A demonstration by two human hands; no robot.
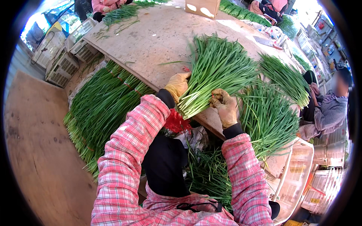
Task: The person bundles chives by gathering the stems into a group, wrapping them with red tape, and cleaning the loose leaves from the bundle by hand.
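A thick bunch of garlic chives (222, 66) lies on the wooden table, its pale cut ends turned toward me. My left hand (177, 86), in a yellowish glove, is closed against the bunch's left side, and a bit of red tie shows by its fingertips. On the other side my right hand (225, 108), gloved alike, pinches a thin red tie (213, 95) at the stems. How the tie runs beneath the bunch is hidden. Loose garlic chives (267, 116) are heaped to the right of my right hand. Red ties (176, 121) hang in a tangle below the table edge.
Tied bunches (103, 109) are stacked low at left beside a wooden board (41, 150). More chives (284, 77), a knife (267, 42) and a cardboard box (202, 7) lie on the table (151, 45). Crates (296, 169) stand right. A co-worker (332, 109) sits at right.
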